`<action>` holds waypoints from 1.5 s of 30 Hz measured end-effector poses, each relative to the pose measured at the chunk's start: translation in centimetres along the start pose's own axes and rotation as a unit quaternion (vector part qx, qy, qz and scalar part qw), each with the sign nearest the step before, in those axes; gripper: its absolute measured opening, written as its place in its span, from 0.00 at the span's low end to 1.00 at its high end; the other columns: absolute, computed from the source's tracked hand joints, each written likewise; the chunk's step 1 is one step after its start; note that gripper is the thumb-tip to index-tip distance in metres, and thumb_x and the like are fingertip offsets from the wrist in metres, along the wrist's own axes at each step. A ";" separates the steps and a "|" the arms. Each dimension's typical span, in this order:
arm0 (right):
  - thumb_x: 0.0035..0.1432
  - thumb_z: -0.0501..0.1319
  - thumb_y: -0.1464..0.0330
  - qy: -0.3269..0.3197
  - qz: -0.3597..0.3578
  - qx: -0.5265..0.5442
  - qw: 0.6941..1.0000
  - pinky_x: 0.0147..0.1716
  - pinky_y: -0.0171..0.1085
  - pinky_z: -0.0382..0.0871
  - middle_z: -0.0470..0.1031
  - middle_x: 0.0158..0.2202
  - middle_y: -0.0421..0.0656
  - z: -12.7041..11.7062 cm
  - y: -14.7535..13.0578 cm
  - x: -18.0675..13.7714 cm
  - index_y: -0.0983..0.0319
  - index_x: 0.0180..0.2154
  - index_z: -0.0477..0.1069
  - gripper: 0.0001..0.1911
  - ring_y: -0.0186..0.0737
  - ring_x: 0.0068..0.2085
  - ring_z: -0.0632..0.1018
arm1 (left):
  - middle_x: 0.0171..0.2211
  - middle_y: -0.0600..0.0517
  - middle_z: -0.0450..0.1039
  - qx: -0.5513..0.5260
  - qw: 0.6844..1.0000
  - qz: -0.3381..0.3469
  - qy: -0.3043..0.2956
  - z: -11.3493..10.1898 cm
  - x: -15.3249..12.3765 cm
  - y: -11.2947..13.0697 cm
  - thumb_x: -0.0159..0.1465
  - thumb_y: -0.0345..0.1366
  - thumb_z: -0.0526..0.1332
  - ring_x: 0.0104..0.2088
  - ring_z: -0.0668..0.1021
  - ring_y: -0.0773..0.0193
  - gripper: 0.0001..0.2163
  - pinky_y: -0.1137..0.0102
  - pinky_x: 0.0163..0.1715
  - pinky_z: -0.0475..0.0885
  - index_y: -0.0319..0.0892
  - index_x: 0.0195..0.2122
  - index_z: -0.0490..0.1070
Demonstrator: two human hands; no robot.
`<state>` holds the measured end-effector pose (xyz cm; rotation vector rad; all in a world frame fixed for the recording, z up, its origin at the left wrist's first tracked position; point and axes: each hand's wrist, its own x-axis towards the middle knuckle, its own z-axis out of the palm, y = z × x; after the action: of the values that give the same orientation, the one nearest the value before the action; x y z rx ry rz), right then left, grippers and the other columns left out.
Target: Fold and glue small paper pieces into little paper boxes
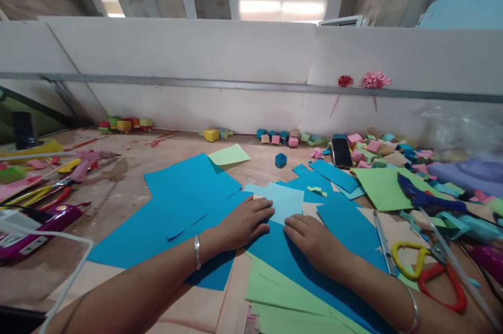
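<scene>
My left hand [244, 221] lies flat, fingers stretched, pressing on the left edge of a light blue paper square [283, 201]. My right hand [311, 237] rests palm down just below that square's lower edge, its fingers curled slightly and touching the paper. Both hands sit on large dark blue sheets [184, 203] spread over the wooden table [118, 192]. Each wrist wears a silver bangle. Light green sheets [286, 297] lie under my right forearm.
Scissors with yellow and red handles [426, 271] lie right of my right arm beside a metal ruler [383, 240]. A phone [341, 152], a small blue paper box [280, 159], several folded paper cubes [369, 145] and a green sheet [383, 187] lie beyond. Tools [43, 213] crowd the left.
</scene>
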<state>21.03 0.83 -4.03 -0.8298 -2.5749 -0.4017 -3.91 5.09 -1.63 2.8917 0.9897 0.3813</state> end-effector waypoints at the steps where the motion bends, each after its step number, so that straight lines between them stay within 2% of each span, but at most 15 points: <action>1: 0.62 0.56 0.77 -0.003 0.000 -0.003 1.000 0.45 0.44 0.73 0.77 0.49 0.52 0.1 0.0 0.0 0.65 0.47 0.73 0.13 0.47 0.48 0.76 | 0.60 0.43 0.68 0.000 1.000 0.000 -0.002 0.0 0.0 0.0 0.68 0.42 0.56 0.60 0.69 0.49 0.18 0.51 0.60 0.60 0.45 0.58 0.67; 6: 0.61 0.57 0.77 -0.001 0.008 0.000 1.000 0.45 0.45 0.72 0.76 0.49 0.53 0.3 -0.2 -0.1 0.66 0.48 0.72 0.13 0.48 0.49 0.76 | 0.60 0.43 0.68 0.003 1.000 -0.004 -0.008 -0.2 0.0 0.1 0.68 0.40 0.57 0.60 0.70 0.49 0.18 0.49 0.60 0.60 0.44 0.58 0.67; 16: 0.62 0.53 0.78 0.027 -0.001 0.011 1.000 0.45 0.46 0.73 0.77 0.50 0.53 0.6 0.1 -0.6 0.66 0.49 0.73 0.16 0.49 0.48 0.76 | 0.60 0.44 0.68 -0.005 1.000 -0.008 -0.005 -0.2 -0.1 0.3 0.68 0.42 0.56 0.60 0.69 0.51 0.18 0.52 0.61 0.60 0.45 0.58 0.67; 23: 0.65 0.53 0.76 0.054 -0.017 0.050 0.997 0.44 0.46 0.71 0.78 0.46 0.51 -0.2 -0.6 -0.4 0.66 0.45 0.73 0.12 0.47 0.46 0.76 | 0.56 0.45 0.71 -0.022 1.000 -0.010 0.009 -0.3 -0.1 0.5 0.67 0.39 0.58 0.57 0.71 0.52 0.18 0.52 0.60 0.60 0.44 0.58 0.66; 27: 0.66 0.52 0.76 0.041 -0.026 0.111 0.993 0.45 0.43 0.70 0.78 0.45 0.49 -0.8 -1.2 -0.4 0.64 0.46 0.72 0.13 0.44 0.46 0.76 | 0.50 0.45 0.74 -0.033 0.999 0.006 0.017 -0.3 0.0 0.5 0.67 0.37 0.59 0.51 0.74 0.53 0.14 0.56 0.55 0.65 0.44 0.53 0.69; 32: 0.67 0.53 0.72 0.091 0.026 0.137 0.986 0.43 0.43 0.70 0.78 0.44 0.50 -1.4 -0.9 -0.4 0.64 0.46 0.72 0.11 0.44 0.44 0.77 | 0.47 0.46 0.74 -0.039 0.999 0.010 0.033 -0.2 0.1 0.5 0.67 0.37 0.59 0.49 0.74 0.55 0.09 0.59 0.51 0.68 0.43 0.46 0.73; 35: 0.67 0.54 0.69 0.102 0.078 0.142 0.982 0.39 0.42 0.70 0.80 0.37 0.48 -1.6 -0.4 -0.6 0.64 0.46 0.72 0.11 0.43 0.38 0.78 | 0.55 0.42 0.70 -0.050 0.998 -0.004 0.035 -0.4 -0.2 0.7 0.63 0.47 0.63 0.57 0.70 0.49 0.15 0.55 0.56 0.64 0.43 0.46 0.73; 38: 0.68 0.50 0.71 0.100 0.132 0.156 0.974 0.38 0.41 0.72 0.80 0.38 0.48 -1.5 -0.2 -1.0 0.63 0.50 0.69 0.13 0.42 0.37 0.80 | 0.58 0.39 0.67 -0.059 0.998 -0.014 0.010 -0.7 -0.3 1.0 0.54 0.58 0.66 0.60 0.67 0.44 0.27 0.47 0.60 0.56 0.42 0.46 0.71; 42: 0.67 0.48 0.74 0.125 0.176 0.163 0.963 0.39 0.40 0.73 0.79 0.45 0.49 -1.4 -0.4 -1.2 0.62 0.53 0.65 0.15 0.43 0.42 0.80 | 0.55 0.38 0.69 -0.065 0.998 0.002 -0.003 -0.9 -0.4 1.2 0.51 0.63 0.64 0.57 0.70 0.43 0.38 0.44 0.61 0.51 0.40 0.55 0.67; 45: 0.67 0.49 0.74 0.125 0.214 0.189 0.950 0.36 0.38 0.73 0.78 0.41 0.46 -1.5 -0.5 -1.0 0.60 0.53 0.64 0.15 0.42 0.39 0.79 | 0.55 0.38 0.69 -0.031 0.999 0.021 0.001 -0.6 -0.4 0.9 0.53 0.64 0.62 0.55 0.71 0.43 0.38 0.43 0.62 0.49 0.41 0.57 0.67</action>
<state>21.85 -0.64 -3.25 -1.0741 -2.0670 0.1109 -3.78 4.13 -1.03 2.8621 0.9016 0.4090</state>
